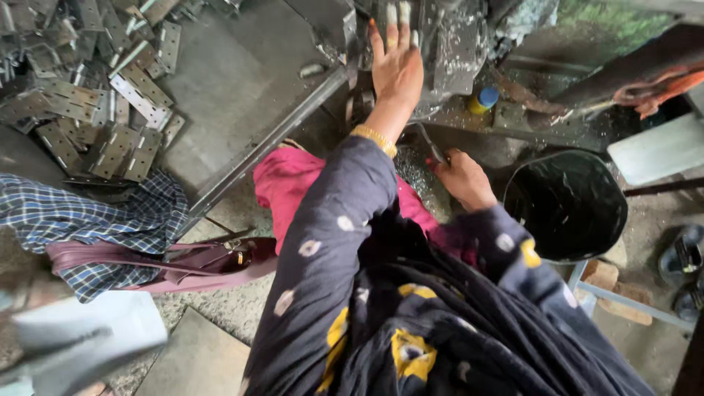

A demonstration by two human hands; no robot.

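My left hand (397,66) reaches up, fingers spread and flat against a grey metal machine part (458,44); it holds nothing that I can see, and a gold bangle sits on the wrist. Lower down, my right hand (463,178) is closed around a thin metal lever or handle (425,139) that runs up and left from the fist. Both arms wear dark sleeves with pale and yellow spots. A pink cloth (290,183) lies over my lap below the hands.
Several perforated metal plates (110,103) lie heaped at the upper left on a grey metal table (220,88). A black bucket (568,205) stands right of my right hand. A checked cloth (81,220) and a purple bag (183,260) lie left. A small blue-capped yellow bottle (484,99) stands by the machine.
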